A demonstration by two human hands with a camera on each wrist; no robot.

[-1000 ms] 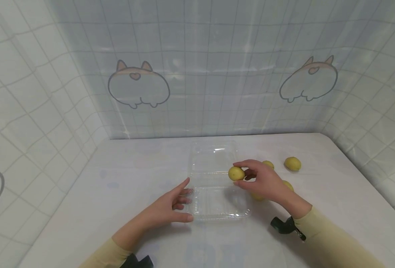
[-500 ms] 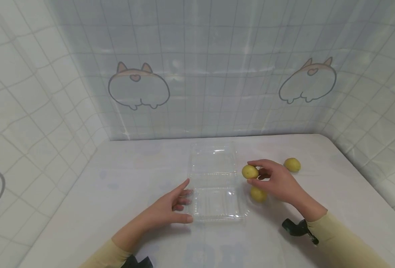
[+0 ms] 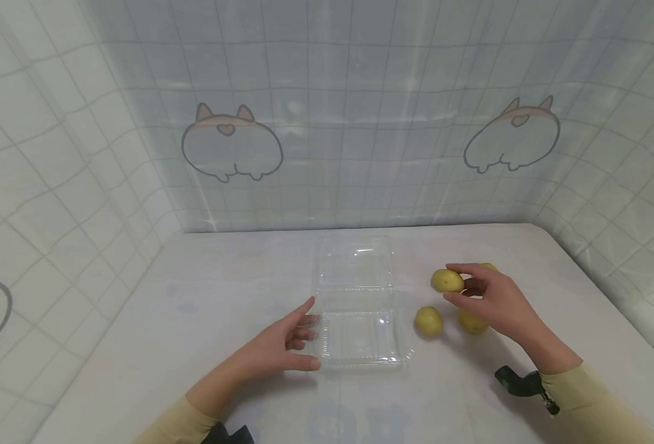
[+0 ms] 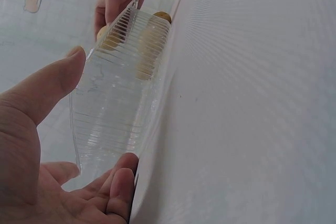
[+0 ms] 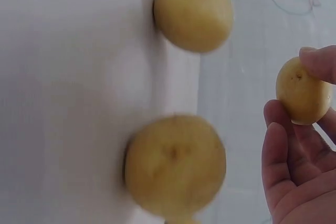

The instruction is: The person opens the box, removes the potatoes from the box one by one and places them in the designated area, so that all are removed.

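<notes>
My right hand [image 3: 490, 302] pinches a yellow lemon [image 3: 447, 280] between thumb and fingertips, to the right of a clear plastic clamshell box [image 3: 360, 336]. In the right wrist view, the thumb sits on one side of the held lemon [image 5: 303, 92] and fingers on the other. My left hand [image 3: 271, 345] is at the box's left side, fingers spread and loosely bent. The left wrist view shows its fingertips at the box's ribbed wall [image 4: 113, 98]. Flipped back, the lid [image 3: 354, 265] lies flat behind the base.
One lemon [image 3: 429, 322] rests just right of the box. Another lemon [image 3: 473, 322] lies under my right hand, partly hidden, and a further lemon [image 3: 489, 266] shows behind it. White cloth covers the table [image 3: 221, 277]; a tile-patterned curtain [image 3: 327, 154] hangs behind.
My right hand has moved right, away from above the box, with the lemon in its fingers. My left hand and the box have stayed in place.
</notes>
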